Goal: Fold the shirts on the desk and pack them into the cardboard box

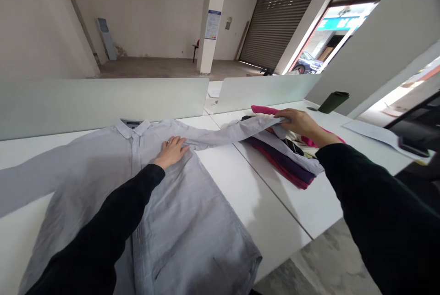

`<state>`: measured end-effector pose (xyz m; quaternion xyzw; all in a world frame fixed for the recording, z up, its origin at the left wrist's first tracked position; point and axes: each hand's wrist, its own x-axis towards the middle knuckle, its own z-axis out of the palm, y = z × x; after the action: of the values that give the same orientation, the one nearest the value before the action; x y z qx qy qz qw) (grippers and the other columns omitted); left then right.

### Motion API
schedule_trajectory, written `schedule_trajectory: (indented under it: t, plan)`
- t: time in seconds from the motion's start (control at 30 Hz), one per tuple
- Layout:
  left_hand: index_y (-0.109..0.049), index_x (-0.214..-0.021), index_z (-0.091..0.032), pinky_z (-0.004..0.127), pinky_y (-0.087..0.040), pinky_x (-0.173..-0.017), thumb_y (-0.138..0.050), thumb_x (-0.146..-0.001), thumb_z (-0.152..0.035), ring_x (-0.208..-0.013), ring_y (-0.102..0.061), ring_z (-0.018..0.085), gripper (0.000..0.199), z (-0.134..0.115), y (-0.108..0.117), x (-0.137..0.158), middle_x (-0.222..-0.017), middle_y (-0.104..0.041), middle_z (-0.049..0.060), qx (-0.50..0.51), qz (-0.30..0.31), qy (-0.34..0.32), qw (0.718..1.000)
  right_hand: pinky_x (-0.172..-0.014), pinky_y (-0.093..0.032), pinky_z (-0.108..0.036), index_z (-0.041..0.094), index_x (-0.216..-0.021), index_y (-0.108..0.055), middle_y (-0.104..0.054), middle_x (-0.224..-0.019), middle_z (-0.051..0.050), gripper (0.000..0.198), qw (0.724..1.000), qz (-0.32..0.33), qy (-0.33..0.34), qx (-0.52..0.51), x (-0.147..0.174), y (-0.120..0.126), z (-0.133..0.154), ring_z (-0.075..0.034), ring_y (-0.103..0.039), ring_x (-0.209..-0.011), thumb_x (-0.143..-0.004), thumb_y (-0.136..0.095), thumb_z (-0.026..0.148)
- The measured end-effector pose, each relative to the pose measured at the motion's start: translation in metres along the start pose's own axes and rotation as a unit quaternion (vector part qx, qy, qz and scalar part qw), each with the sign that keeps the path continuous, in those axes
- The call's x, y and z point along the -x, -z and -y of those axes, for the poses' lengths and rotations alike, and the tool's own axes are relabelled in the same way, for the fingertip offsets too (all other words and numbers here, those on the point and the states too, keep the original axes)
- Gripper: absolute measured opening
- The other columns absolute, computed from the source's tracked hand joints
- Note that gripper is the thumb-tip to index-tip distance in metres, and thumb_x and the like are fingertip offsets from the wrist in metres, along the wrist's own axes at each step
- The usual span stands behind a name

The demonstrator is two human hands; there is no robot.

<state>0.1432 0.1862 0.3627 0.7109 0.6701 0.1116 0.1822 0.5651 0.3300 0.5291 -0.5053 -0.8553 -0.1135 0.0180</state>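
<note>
A light grey button-up shirt (185,212) lies front side up across the white table, collar toward the far edge and both sleeves spread out. My left hand (172,151) rests flat on its chest near the right-hand shoulder, fingers extended. At the cuff end of the right-hand sleeve (223,135), my right hand (296,121) pinches the fabric and holds the sleeve stretched out sideways. That cuff is raised over a pile of folded clothes (282,162) in pink, purple, red, white and dark colours. The shirt's lower hem runs out of view.
Frosted divider panels (103,102) stand along the far edge of the white table (268,212). A dark green cylindrical object (334,101) is at the back right. Papers (374,133) and a dark phone-like object (412,147) lie at the right edge.
</note>
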Motion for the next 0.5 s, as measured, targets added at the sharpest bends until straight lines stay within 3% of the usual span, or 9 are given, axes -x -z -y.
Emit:
schedule_trajectory:
  t: [0.13,0.27,0.37,0.5]
  plan:
    - [-0.035,-0.151,-0.020,0.067,-0.012,-0.114,-0.028,-0.097,-0.056,-0.150,-0.015,0.038,0.065,-0.004,-0.006,-0.006,-0.162,-0.025,0.014,-0.013,0.020,-0.004,1.000,-0.098,-0.044,-0.035,0.016,-0.106,-0.073,-0.069,-0.119,-0.012,0.037,1.000,0.015,0.005,-0.027,0.012,0.003,-0.010,-0.025,-0.062,-0.107,-0.079,-0.050,0.008]
    - [-0.031,-0.154,-0.022,0.067,-0.008,-0.115,-0.024,-0.097,-0.058,-0.151,-0.011,0.037,0.067,-0.006,-0.012,-0.004,-0.164,-0.021,0.012,-0.040,0.024,-0.010,0.999,-0.099,-0.041,-0.035,0.014,-0.110,-0.074,-0.064,-0.128,-0.017,0.036,0.996,-0.078,-0.025,0.026,0.018,0.005,-0.006,-0.026,-0.057,-0.115,-0.086,-0.048,0.007]
    - [-0.032,-0.154,-0.023,0.067,-0.008,-0.115,-0.026,-0.097,-0.058,-0.151,-0.010,0.037,0.067,-0.005,-0.012,-0.003,-0.164,-0.021,0.012,-0.032,0.028,-0.013,0.999,-0.092,-0.040,-0.036,0.014,-0.120,-0.071,-0.062,-0.129,-0.019,0.036,0.986,-0.128,-0.093,0.060,0.016,0.005,0.009,-0.027,-0.055,-0.115,-0.092,-0.047,0.011]
    - [-0.040,-0.150,-0.020,0.067,-0.004,-0.115,-0.038,-0.094,-0.056,-0.150,-0.012,0.039,0.066,-0.003,-0.007,-0.005,-0.162,-0.025,0.014,0.039,0.026,-0.011,0.999,-0.073,-0.037,-0.038,0.020,-0.135,-0.061,-0.061,-0.125,-0.023,0.041,0.968,-0.114,-0.213,0.063,0.005,0.009,0.028,-0.027,-0.060,-0.099,-0.096,-0.049,0.024]
